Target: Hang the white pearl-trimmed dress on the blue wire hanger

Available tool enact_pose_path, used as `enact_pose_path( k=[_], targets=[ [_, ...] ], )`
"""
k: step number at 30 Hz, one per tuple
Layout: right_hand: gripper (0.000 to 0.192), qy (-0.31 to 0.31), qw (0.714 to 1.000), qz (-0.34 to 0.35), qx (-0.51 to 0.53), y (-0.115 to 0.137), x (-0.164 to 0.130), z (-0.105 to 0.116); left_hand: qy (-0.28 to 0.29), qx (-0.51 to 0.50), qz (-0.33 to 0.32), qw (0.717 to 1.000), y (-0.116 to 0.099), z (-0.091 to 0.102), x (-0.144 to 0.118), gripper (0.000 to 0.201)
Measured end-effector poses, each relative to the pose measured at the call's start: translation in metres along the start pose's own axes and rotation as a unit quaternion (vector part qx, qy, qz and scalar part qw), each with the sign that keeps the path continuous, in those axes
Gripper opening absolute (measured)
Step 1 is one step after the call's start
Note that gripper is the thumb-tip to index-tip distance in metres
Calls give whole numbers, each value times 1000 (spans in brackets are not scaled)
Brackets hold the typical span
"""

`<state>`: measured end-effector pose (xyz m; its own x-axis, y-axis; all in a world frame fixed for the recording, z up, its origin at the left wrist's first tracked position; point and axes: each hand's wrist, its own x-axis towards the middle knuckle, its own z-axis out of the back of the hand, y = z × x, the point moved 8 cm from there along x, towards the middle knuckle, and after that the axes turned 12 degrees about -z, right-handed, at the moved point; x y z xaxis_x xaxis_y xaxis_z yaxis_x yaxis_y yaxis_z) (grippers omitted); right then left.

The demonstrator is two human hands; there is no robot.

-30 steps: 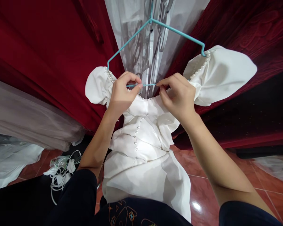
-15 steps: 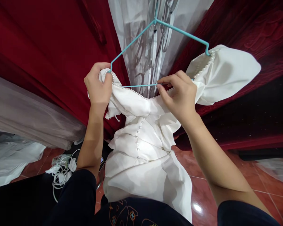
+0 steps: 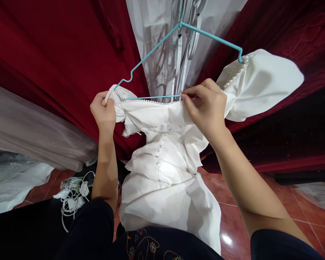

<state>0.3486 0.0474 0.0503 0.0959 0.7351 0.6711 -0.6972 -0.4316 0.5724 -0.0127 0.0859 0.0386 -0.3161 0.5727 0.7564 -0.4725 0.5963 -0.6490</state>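
A white dress (image 3: 165,166) with a pearl-trimmed neckline and a row of covered buttons hangs down in front of me. Its right puffed sleeve (image 3: 271,83) is looped at the notch of a light-blue hanger (image 3: 155,48). My left hand (image 3: 104,110) is closed on the pearl-edged left strap of the dress, by the hanger's left end. The hanger's left notch shows bare above it. With thumb and forefinger, my right hand (image 3: 204,104) pinches the hanger's lower bar at the neckline. Its other fingers are curled.
Dark red curtains (image 3: 70,43) hang on both sides, with several white hangers (image 3: 178,61) between them. At lower left, tangled white cables (image 3: 73,202) lie on a black surface. Pale fabric (image 3: 43,126) hangs at left, over a red tiled floor (image 3: 233,213).
My left hand has moved left and down with the strap, which has slid from the hanger's notch out to its left end. My right hand keeps its pinch, nearly still.
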Motion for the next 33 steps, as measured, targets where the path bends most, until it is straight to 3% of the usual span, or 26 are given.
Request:
enact_pose_path(
  k=[2,5,10,12,14,16,18,20,22,23,27,33],
  targets=[
    [18,-4,1000,-3,-2,-2,1,1,41,0,42,998,3,0,-13,14],
    [17,-5,1000,-3,-9,-3,2,6,154,27,97,983,5,-3,-20,11],
    [17,1,1000,9,0,3,-1,6,264,109,148,947,7,4,-16,10],
    [17,3,1000,10,11,6,-2,2,303,140,139,932,4,1,-20,13],
    [18,3,1000,11,18,8,-2,-3,314,132,59,939,-14,-8,-23,17],
    [19,-2,1000,10,20,8,-3,-8,297,72,-77,949,-48,-21,-28,20],
    [20,-11,1000,8,22,8,-3,-12,249,3,-211,945,-87,-31,-34,25],
    [20,-20,999,4,26,10,-5,-14,176,-42,-284,942,-114,-37,-37,30],
    [21,-29,999,1,31,14,-8,-16,142,-58,-280,948,-123,-50,-35,32],
    [21,-33,999,0,33,16,-10,-17,154,-66,-257,952,-122,-61,-34,32],
    [20,-40,999,-7,23,19,-17,-16,278,-101,-153,943,-100,-105,-41,44],
    [19,-38,999,13,2,17,-22,-4,315,-64,-145,936,-98,-110,-52,41]
  ],
)
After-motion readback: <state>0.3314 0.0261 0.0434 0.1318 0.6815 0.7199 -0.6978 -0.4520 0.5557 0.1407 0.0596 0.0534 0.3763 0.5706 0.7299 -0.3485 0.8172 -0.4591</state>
